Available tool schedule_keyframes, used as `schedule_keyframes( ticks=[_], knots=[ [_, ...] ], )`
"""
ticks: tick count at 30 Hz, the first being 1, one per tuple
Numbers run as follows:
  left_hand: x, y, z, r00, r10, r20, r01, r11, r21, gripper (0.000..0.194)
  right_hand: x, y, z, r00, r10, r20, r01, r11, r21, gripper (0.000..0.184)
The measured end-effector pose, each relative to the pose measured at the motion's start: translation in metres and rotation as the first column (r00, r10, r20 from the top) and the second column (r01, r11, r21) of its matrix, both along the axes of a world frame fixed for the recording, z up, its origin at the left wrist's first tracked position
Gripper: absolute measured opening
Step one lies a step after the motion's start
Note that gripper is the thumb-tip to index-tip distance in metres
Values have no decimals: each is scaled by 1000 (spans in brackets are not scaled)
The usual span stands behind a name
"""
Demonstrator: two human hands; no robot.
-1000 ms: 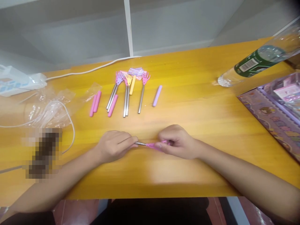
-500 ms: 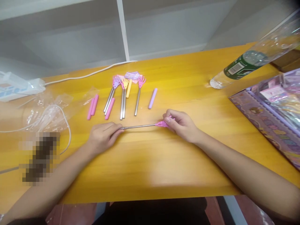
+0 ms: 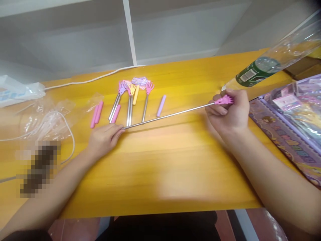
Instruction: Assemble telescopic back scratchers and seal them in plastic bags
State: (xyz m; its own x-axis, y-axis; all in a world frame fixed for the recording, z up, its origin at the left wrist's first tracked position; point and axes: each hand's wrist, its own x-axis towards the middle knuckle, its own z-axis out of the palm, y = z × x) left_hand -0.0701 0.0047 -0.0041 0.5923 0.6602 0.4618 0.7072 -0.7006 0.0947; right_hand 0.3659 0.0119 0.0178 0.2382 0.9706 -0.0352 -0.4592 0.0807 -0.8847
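Between my two hands stretches a telescopic back scratcher (image 3: 170,115), its thin metal rod drawn out long and tilted up to the right. My left hand (image 3: 104,139) pinches the rod's near-left end. My right hand (image 3: 233,113) is closed around the pink hand-shaped head at the other end. Behind the rod lie several more back scratchers with short metal rods, among them a yellow-headed back scratcher (image 3: 131,89) and a pink-headed back scratcher (image 3: 149,87). Loose tube-shaped handles lie beside them: a purple handle (image 3: 161,105), a yellow handle (image 3: 136,95) and several pink handles (image 3: 99,112).
A clear bottle with a green label (image 3: 258,72) stands at the right, behind my right hand. Beside it is a purple printed box (image 3: 288,134) holding wrapped items. Clear plastic bags (image 3: 50,124), a white cable (image 3: 95,79) and a blurred-out dark object (image 3: 40,169) occupy the left.
My right hand has moved right and up with the pink head, and the rod is now much longer. My left hand has shifted slightly left and up, still pinching its end.
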Motion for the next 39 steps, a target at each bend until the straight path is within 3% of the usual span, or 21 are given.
schedule_keyframes(
  ticks=[10, 13, 17, 19, 22, 25, 29, 39],
  knots=[
    [1, 3, -1, 1000, 8, 24, -7, 999, -47, 21, -2, 5, -9, 984, -99, 148, 111, 991, -80, 59],
    [0, 4, -2, 1000, 22, 21, -21, 999, -34, 20, 9, 10, 6, 986, -141, 92, 150, 984, -99, 52],
    [-2, 7, -2, 998, 46, 42, -47, 999, 16, 19, 31, 14, 36, 918, -395, -18, 390, 912, -124, 43],
    [-3, 8, -2, 998, 46, 40, -47, 998, 28, 19, 39, 14, 42, 919, -395, 1, 395, 918, -46, 44],
    [-6, 10, 0, 995, 78, 57, -78, 997, 5, 20, 41, 17, 29, 893, -442, 81, 439, 897, 49, 42],
    [-9, 10, 1, 991, 124, 59, -124, 992, -7, 21, 40, 23, 1, 777, -573, 261, 548, 819, 167, 43],
    [-8, 8, 0, 992, 105, 72, -105, 994, -1, 18, 40, 29, -26, 715, -561, 418, 480, 828, 290, 41],
    [-6, 6, 0, 997, 55, 62, -52, 997, -49, 17, 39, 27, -28, 728, -539, 424, 472, 842, 260, 37]
  ],
)
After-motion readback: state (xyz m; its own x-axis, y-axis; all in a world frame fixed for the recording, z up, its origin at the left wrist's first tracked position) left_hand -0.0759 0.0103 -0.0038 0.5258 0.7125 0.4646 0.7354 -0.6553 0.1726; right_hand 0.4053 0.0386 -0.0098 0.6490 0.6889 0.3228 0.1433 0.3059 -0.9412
